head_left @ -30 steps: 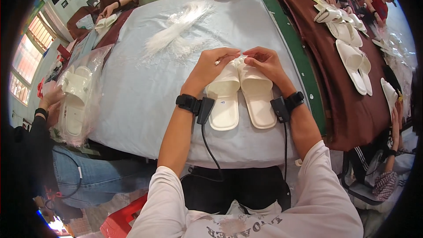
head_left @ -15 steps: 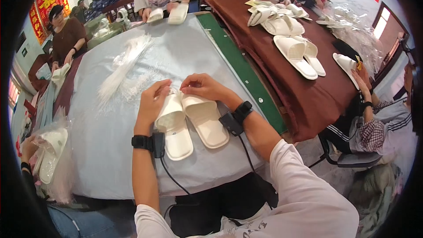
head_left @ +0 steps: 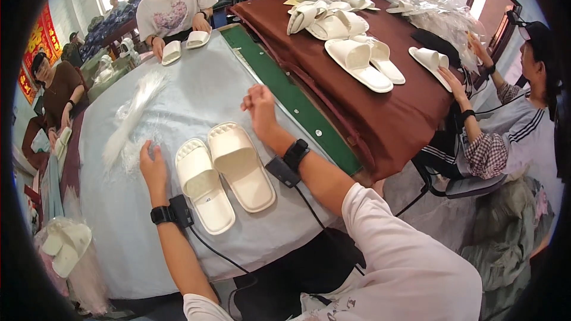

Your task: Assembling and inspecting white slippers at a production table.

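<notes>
The left hand (head_left: 154,169), open, and right hand (head_left: 260,110), loosely half-open, have drawn empty from 2 slippers (head_left: 233,150) left of centre, which a dragging cable (head_left: 220,253) might skew.

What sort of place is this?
Probably a small slipper workshop, though I can't be certain: a pair of white slippers lies on the pale-covered table, more slippers lie on the brown-covered table, and several people are gathered around.

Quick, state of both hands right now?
Left hand: open, nothing visible in it, beside the slippers.
Right hand: half-open, fingers loosely curled, nothing visible in it.
</notes>
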Motion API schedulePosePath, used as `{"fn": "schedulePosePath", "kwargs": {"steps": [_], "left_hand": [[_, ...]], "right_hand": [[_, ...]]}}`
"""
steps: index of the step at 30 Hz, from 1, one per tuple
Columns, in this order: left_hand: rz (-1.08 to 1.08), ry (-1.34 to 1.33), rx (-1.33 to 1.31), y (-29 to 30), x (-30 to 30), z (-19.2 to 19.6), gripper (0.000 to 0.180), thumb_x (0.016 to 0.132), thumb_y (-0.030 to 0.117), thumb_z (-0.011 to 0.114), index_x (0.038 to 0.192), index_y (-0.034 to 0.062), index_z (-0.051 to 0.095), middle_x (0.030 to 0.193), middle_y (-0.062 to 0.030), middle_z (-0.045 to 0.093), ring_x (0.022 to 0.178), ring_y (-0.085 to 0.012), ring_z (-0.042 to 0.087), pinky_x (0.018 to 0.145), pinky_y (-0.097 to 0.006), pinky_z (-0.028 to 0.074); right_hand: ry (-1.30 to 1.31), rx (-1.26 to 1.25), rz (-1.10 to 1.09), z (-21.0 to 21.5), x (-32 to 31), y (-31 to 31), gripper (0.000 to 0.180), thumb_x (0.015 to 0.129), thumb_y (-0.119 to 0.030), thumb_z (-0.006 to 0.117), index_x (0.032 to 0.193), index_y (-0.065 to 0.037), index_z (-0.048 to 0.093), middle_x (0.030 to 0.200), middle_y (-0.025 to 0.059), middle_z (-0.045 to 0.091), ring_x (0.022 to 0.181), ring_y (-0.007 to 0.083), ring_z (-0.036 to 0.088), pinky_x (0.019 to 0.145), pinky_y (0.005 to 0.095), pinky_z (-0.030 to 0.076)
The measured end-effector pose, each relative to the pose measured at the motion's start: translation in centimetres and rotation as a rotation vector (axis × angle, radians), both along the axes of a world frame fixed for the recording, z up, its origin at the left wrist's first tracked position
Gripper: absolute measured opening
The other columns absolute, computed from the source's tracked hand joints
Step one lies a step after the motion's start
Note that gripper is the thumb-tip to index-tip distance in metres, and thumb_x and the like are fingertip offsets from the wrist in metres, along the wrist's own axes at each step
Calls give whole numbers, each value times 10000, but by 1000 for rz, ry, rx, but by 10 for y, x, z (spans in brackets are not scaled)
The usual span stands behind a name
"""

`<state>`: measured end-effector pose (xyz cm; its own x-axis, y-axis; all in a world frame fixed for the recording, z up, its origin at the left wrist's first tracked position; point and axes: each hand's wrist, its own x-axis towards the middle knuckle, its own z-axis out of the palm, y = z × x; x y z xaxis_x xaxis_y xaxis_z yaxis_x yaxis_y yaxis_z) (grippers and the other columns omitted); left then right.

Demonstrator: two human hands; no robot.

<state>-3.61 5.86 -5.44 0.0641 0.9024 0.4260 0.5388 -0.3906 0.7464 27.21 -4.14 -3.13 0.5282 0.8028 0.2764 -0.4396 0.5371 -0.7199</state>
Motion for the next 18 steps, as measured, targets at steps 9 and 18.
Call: {"fn": "schedulePosePath", "kwargs": {"steps": [9,18], "left_hand": [[25,21,181,0,6,2,270,917,164,640,1103,-28,678,1190,-210,667,1130,-370,619,1030,-420,455],[166,486,-4,-58,14,48,453,852,360,752,1190,65,688,1333,-234,490,1290,-419,443,1070,-517,393]], "right_hand": [[304,-44,-355,2,30,0,155,1071,-199,407,1137,-73,347,990,199,682,738,266,673,657,374,562],[-71,-287,-248,15,7,-14,223,997,-95,381,1209,-30,373,1058,230,718,806,276,724,665,320,556]]}}
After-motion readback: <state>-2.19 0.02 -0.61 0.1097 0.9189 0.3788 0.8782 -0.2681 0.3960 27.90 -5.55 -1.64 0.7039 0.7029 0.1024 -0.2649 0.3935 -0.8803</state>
